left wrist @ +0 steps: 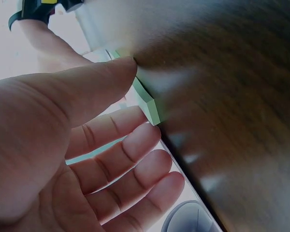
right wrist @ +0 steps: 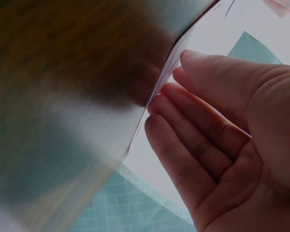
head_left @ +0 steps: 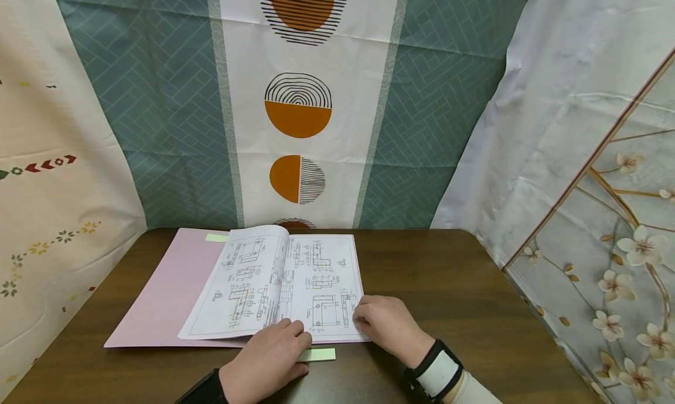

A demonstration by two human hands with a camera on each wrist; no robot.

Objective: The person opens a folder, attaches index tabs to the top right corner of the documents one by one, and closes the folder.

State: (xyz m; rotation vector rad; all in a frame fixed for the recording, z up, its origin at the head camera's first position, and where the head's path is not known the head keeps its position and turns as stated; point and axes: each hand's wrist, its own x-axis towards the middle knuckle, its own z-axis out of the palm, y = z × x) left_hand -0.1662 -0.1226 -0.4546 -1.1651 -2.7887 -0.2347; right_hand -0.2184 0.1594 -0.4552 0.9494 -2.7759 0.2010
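An open pink folder [head_left: 158, 293] lies on the brown table [head_left: 448, 287] with white sheets of technical drawings [head_left: 279, 287] spread on it, the left sheet bowed upward. My left hand [head_left: 295, 334] rests on the sheets' near edge. Its thumb touches a pale green sticky-note pad [head_left: 323, 355], seen close in the left wrist view as the pad [left wrist: 150, 104] beside my left hand [left wrist: 135, 101], whose fingers lie relaxed. My right hand [head_left: 364, 316] rests with straight fingers on the right sheet's lower corner. In the right wrist view my right hand [right wrist: 171, 77] meets the paper edge [right wrist: 166, 77].
A small green tab [head_left: 217, 238] sticks out at the folder's top. Patterned cloths hang behind the table [head_left: 297, 111] and at both sides, the right one [head_left: 606, 216] floral. A white and black band [head_left: 437, 372] sits on my right wrist.
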